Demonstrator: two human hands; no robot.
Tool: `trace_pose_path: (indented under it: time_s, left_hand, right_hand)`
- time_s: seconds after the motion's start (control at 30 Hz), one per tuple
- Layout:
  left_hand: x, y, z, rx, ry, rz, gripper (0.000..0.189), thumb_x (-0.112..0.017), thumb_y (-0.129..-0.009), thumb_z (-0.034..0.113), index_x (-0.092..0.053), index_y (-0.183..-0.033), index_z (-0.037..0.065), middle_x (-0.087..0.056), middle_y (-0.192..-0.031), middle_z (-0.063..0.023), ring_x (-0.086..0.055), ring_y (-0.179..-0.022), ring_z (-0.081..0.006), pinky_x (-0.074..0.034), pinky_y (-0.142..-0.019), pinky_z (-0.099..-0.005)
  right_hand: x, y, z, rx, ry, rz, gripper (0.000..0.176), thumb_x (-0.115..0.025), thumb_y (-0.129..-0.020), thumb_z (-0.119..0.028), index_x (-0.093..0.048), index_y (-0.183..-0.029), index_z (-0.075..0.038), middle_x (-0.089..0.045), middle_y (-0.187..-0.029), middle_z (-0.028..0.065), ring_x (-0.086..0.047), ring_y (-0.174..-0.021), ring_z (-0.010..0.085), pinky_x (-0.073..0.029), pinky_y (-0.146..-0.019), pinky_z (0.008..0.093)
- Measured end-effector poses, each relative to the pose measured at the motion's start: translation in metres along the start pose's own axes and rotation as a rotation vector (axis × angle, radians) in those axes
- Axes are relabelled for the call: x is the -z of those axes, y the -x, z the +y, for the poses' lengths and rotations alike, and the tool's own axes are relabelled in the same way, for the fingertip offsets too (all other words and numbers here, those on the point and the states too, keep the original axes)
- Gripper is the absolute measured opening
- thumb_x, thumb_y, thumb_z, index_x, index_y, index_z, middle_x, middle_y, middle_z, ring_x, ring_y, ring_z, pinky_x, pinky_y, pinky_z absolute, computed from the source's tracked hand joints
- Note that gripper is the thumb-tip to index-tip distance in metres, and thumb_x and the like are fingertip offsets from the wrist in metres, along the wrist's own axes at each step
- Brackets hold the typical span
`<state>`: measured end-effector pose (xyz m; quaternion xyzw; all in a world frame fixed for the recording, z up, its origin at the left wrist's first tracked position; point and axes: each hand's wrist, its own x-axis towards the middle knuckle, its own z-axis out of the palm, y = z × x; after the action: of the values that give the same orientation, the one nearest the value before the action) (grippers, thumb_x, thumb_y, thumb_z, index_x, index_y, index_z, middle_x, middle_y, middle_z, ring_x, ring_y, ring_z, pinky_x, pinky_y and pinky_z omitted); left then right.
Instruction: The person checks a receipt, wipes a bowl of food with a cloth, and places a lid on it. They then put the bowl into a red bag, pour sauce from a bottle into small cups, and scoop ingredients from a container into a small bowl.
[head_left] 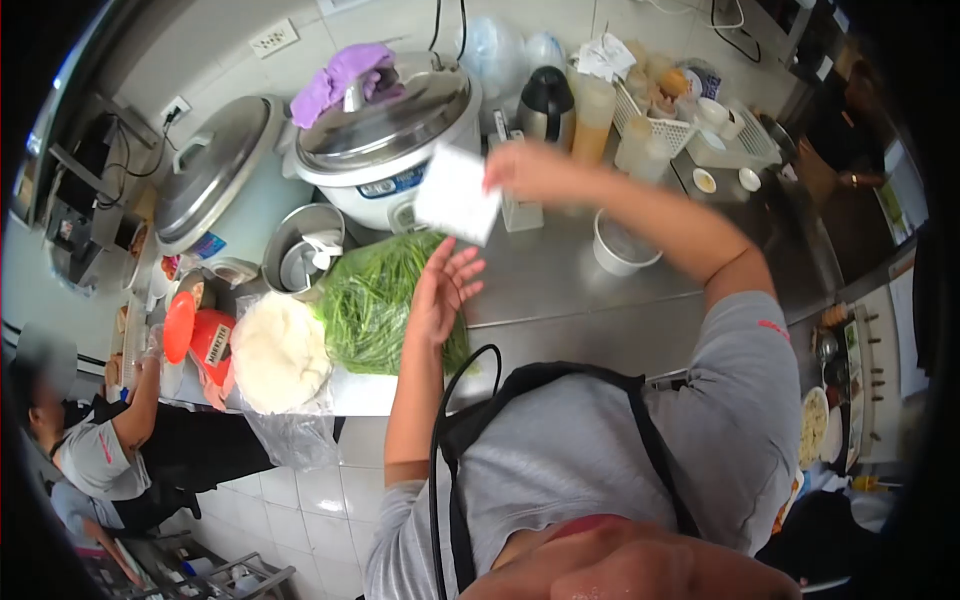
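My right hand [525,172] pinches the edge of a square white sheet of paper [458,196], blurred by motion, in front of the rice cooker. Below the sheet is my left hand [446,288], its fingers spread and holding nothing. That hand is beside a clear plastic bag of long green vegetables [375,300]. A bag of white rice-like food [278,352] sits to the left of the greens. Just past my right hand stands a small metal box [522,214]. Farther right on the counter is a round white tub [622,245].
Two large cookers stand behind: a lidded rice cooker [390,120] with a purple cloth [345,80], and another lidded pot [215,170]. A steel pot [300,245], sauce bottles [595,110] and baskets [735,140] line the steel counter [560,290]. A co-worker [120,440] stands at left.
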<state>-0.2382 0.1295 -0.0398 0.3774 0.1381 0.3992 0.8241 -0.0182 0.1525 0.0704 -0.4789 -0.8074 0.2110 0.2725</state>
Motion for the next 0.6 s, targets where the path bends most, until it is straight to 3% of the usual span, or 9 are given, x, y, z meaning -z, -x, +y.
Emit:
trace_pose_path:
  time_s: [0.07,0.1,0.2,0.27,0.37,0.47,0.6]
  left_hand:
    - [0.007,-0.008,-0.010,0.061,-0.155,0.158,0.040,-0.046,-0.082,0.027,-0.040,-0.110,-0.001,-0.053,-0.099,-0.0109,-0.055,-0.082,-0.0189,-0.045,-0.071,-0.0293]
    - [0.012,-0.012,-0.019,0.092,-0.088,0.292,0.028,-0.044,-0.082,0.011,-0.043,-0.104,-0.005,-0.055,-0.095,-0.0119,-0.057,-0.080,-0.0201,-0.047,-0.068,-0.0307]
    - [0.033,-0.005,-0.043,0.073,-0.101,0.425,0.024,-0.041,-0.081,0.007,-0.045,-0.101,-0.005,-0.055,-0.093,-0.0125,-0.057,-0.079,-0.0196,-0.047,-0.066,-0.0301]
    - [0.035,0.007,-0.043,0.127,-0.087,0.426,0.024,-0.042,-0.080,0.006,-0.045,-0.101,-0.005,-0.056,-0.091,-0.0123,-0.057,-0.078,-0.0196,-0.047,-0.066,-0.0305]
    - [0.033,0.024,-0.040,0.117,-0.078,0.426,0.024,-0.042,-0.080,0.007,-0.045,-0.101,-0.005,-0.056,-0.091,-0.0129,-0.058,-0.077,-0.0197,-0.048,-0.065,-0.0304]
    - [0.046,0.037,-0.041,0.127,-0.134,0.449,0.025,-0.042,-0.080,0.007,-0.045,-0.101,-0.006,-0.056,-0.091,-0.0138,-0.058,-0.078,-0.0203,-0.049,-0.063,-0.0308]
    - [0.052,0.054,-0.042,0.127,-0.102,0.476,0.026,-0.042,-0.080,0.008,-0.044,-0.102,-0.006,-0.056,-0.091,-0.0141,-0.058,-0.078,-0.0217,-0.049,-0.062,-0.0321]
  right_hand:
    - [-0.061,0.035,0.006,-0.086,-0.073,-0.112,0.011,-0.049,-0.074,-0.010,-0.059,-0.076,-0.008,-0.057,-0.072,0.0058,-0.054,-0.072,0.0151,-0.042,-0.067,0.0281]
    - [-0.072,0.043,0.004,-0.297,-0.214,-0.210,0.013,-0.050,-0.071,-0.007,-0.060,-0.077,-0.005,-0.058,-0.073,0.0095,-0.055,-0.072,0.0169,-0.042,-0.066,0.0276]
    - [-0.093,0.039,0.077,-0.661,-0.452,0.189,0.015,-0.052,-0.071,-0.013,-0.060,-0.079,-0.003,-0.058,-0.073,0.0077,-0.054,-0.068,0.0163,-0.042,-0.063,0.0277]
    - [-0.096,0.033,0.142,-0.783,-0.286,0.604,0.021,-0.055,-0.070,-0.020,-0.059,-0.078,-0.001,-0.059,-0.073,0.0082,-0.054,-0.066,0.0165,-0.042,-0.059,0.0299]
    - [-0.107,0.023,0.183,-1.010,-0.461,0.701,0.027,-0.057,-0.068,-0.023,-0.058,-0.077,0.002,-0.058,-0.070,0.0097,-0.054,-0.064,0.0175,-0.042,-0.057,0.0315]
    - [-0.103,0.008,0.189,-1.009,-0.417,0.532,0.032,-0.059,-0.068,-0.027,-0.058,-0.078,0.003,-0.058,-0.074,0.0122,-0.055,-0.069,0.0182,-0.042,-0.061,0.0304]
    - [-0.100,0.010,0.172,-0.960,-0.536,0.617,0.032,-0.061,-0.068,-0.026,-0.057,-0.080,0.003,-0.058,-0.077,0.0123,-0.054,-0.071,0.0180,-0.041,-0.063,0.0285]
